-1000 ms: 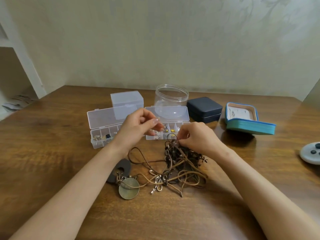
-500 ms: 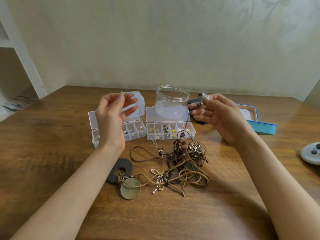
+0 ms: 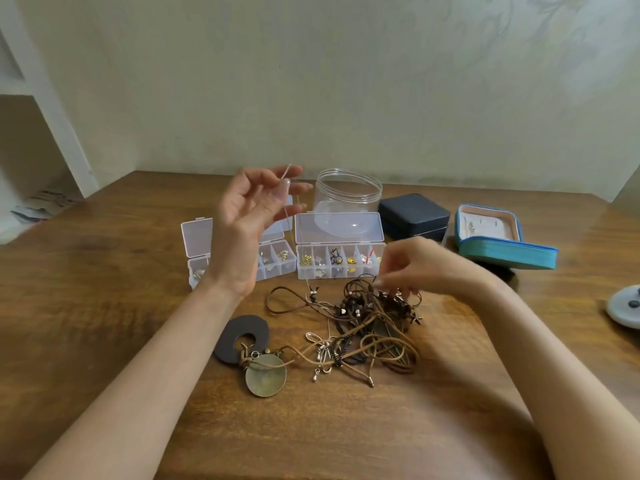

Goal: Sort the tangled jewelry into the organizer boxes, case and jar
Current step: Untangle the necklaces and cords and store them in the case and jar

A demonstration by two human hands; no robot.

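Observation:
A tangle of brown cord necklaces point(image 3: 370, 323) lies mid-table, with a dark ring pendant point(image 3: 242, 337) and a bronze disc pendant point(image 3: 266, 375) at its left end. My left hand point(image 3: 256, 216) is raised above the left organizer box point(image 3: 197, 244), pinching a thin pale chain point(image 3: 294, 237) that runs down into the tangle. My right hand point(image 3: 426, 265) is low at the tangle's far right side, fingers pinched on its cords. The second organizer box point(image 3: 341, 259) stands open with small pieces in its compartments. Behind it is the clear jar point(image 3: 348, 190).
A dark blue closed case point(image 3: 414, 216) and an open teal case point(image 3: 502, 240) sit at the back right. A grey controller point(image 3: 625, 306) lies at the right edge. White shelving point(image 3: 41, 133) stands at the left, the wall behind.
My left hand rose higher with the thin chain. My right hand, raised near the dark case half a second ago, dropped back down onto the tangle.

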